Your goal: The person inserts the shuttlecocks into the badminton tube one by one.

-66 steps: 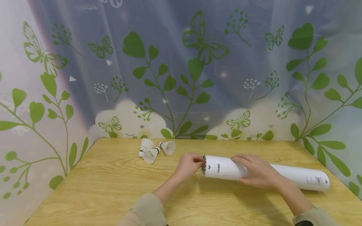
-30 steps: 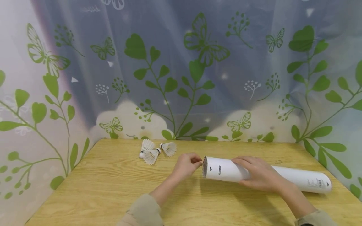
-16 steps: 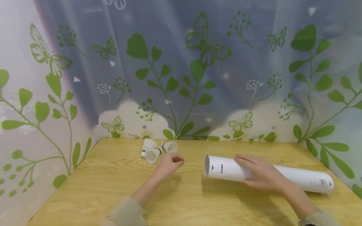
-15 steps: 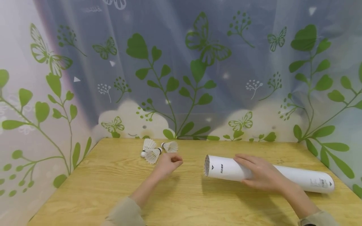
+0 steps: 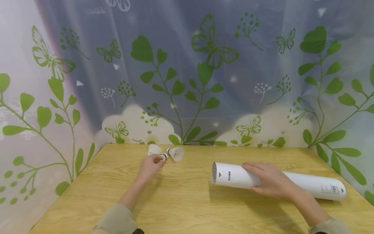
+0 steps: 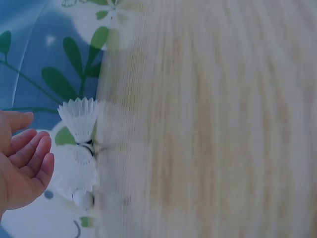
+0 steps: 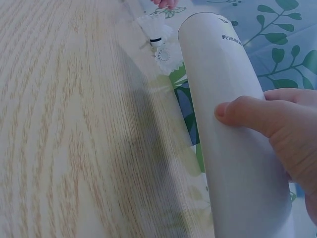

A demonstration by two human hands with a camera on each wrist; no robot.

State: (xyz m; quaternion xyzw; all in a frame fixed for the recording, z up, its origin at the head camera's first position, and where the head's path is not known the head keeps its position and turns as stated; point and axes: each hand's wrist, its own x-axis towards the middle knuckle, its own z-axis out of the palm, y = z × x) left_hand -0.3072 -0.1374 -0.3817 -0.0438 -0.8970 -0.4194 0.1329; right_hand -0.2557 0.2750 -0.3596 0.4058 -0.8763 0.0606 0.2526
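Observation:
My left hand (image 5: pixel 150 167) is at the shuttlecocks on the table, fingers loosely bent and covering most of the nearest shuttlecock (image 5: pixel 165 157). In the left wrist view, the thumb and fingers (image 6: pixel 35 153) stand apart with nothing between them, close to a white shuttlecock (image 6: pixel 79 119). Behind the hand lie another shuttlecock (image 5: pixel 153 149) and, to its right, a third shuttlecock (image 5: pixel 176 153). My right hand (image 5: pixel 271 180) grips a long white shuttlecock tube (image 5: pixel 230 175) around its middle, thumb along the near side. The tube's left end faces the shuttlecocks, with shadow beneath it.
The wood-grain table (image 5: pixel 181 201) ends at a patterned curtain (image 5: pixel 187 81) with green leaves and butterflies, which also hangs along both sides. The tube's far end (image 5: pixel 336 190) lies near the table's right edge.
My left hand has left the tube's left end and moved left to the shuttlecocks. The right hand and the tube have stayed nearly in place.

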